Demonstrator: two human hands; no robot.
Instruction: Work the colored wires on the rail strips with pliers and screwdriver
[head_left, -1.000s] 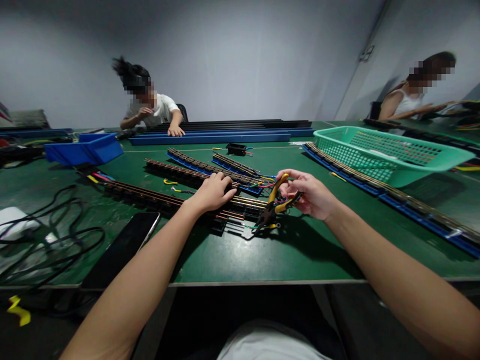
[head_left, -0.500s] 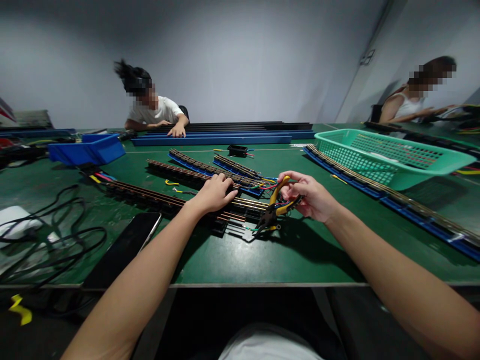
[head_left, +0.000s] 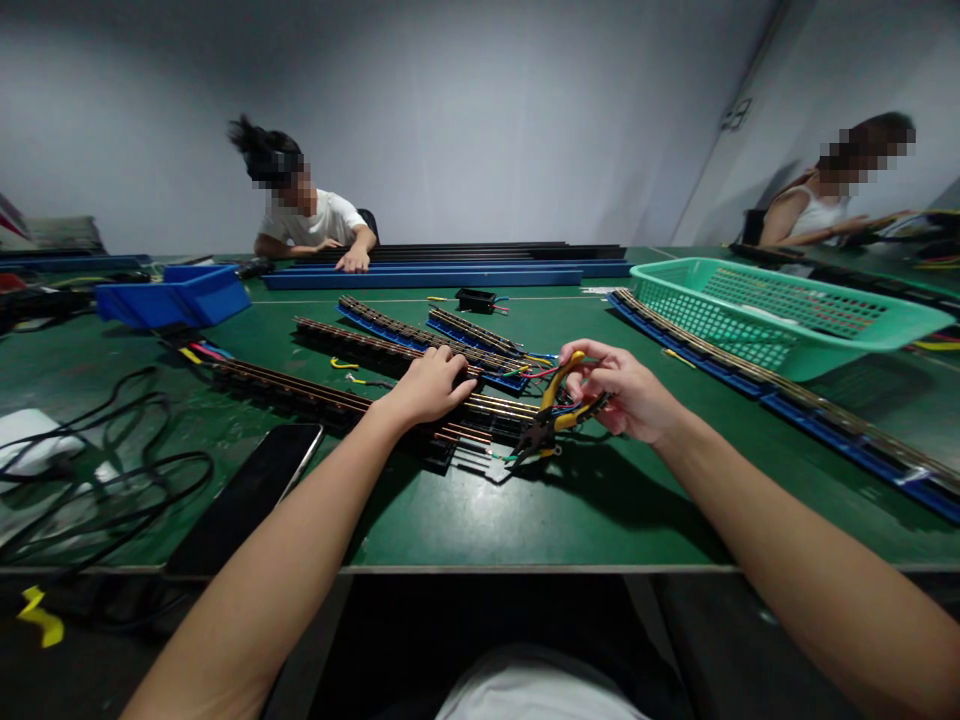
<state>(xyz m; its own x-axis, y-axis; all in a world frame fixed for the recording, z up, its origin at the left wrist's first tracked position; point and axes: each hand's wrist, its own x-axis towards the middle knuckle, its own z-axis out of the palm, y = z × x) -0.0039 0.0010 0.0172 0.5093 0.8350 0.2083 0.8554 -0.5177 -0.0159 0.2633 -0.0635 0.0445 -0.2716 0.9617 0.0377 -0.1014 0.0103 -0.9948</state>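
My left hand (head_left: 431,385) lies palm down across a black rail with copper strips (head_left: 322,392), its fingers bent over it and the thumb apart; the fingertips are partly hidden. In my right hand (head_left: 619,388) are pliers with yellow handles (head_left: 559,385), their dark jaws pointing down and left beside the rail's end. Coloured wires run from this end towards my right fingers. Close to the jaws is a green wire with a ring terminal (head_left: 555,452). Whether the jaws touch a wire, I cannot tell.
Shorter blue-based rails (head_left: 397,318) lie beyond my left hand. A green basket (head_left: 787,300) and a long curved rail (head_left: 765,385) are at right. To the left are a blue bin (head_left: 176,298), a phone (head_left: 251,490) and black cables (head_left: 142,440). Two people sit across the table.
My right hand and the pliers have shifted very slightly to the right. My left hand stays in place on the rail.
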